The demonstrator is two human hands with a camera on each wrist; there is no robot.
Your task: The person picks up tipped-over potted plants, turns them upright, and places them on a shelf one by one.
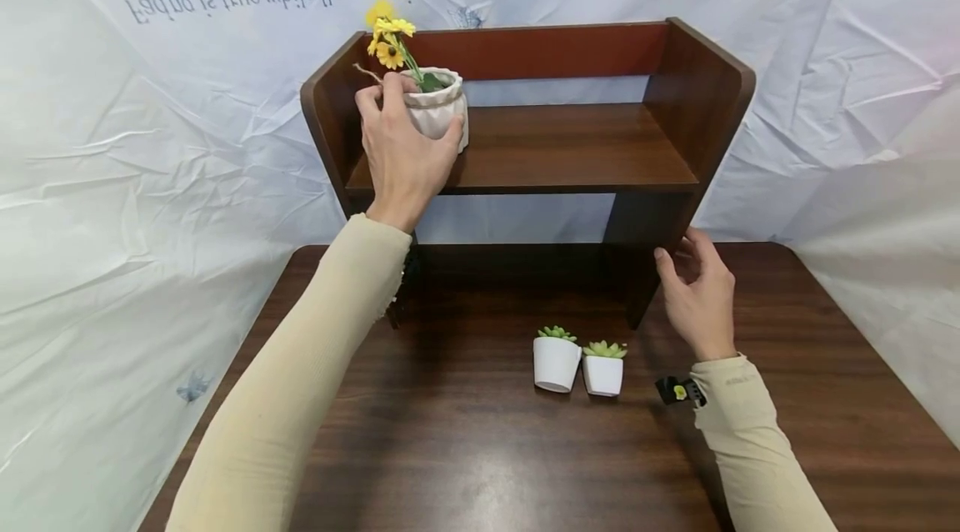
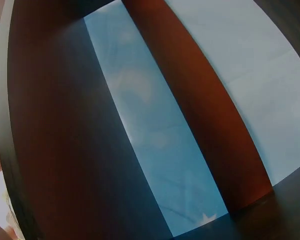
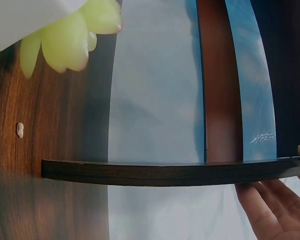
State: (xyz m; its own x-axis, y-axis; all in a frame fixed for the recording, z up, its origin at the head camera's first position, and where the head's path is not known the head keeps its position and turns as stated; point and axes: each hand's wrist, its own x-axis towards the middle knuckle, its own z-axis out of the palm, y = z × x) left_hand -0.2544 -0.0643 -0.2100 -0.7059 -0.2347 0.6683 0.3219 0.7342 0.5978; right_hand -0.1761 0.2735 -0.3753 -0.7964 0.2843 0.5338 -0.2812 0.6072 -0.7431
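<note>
My left hand (image 1: 408,153) grips a white flowerpot (image 1: 441,111) with yellow flowers (image 1: 390,44) at the left end of the upper board of a dark brown desk shelf (image 1: 577,144). Its thumb lies on the pot's right side and the fingers on the left. In the left wrist view only a sliver of that hand shows at the left edge. Lower down, my right hand (image 1: 701,298) holds the shelf's right side panel (image 3: 140,173), thumb on one face and fingers (image 3: 262,207) on the other.
Two small white pots with green succulents, a left one (image 1: 557,365) and a right one (image 1: 603,373), stand side by side on the brown table (image 1: 480,440) before the shelf. White printed sheeting (image 1: 150,140) hangs behind and at both sides.
</note>
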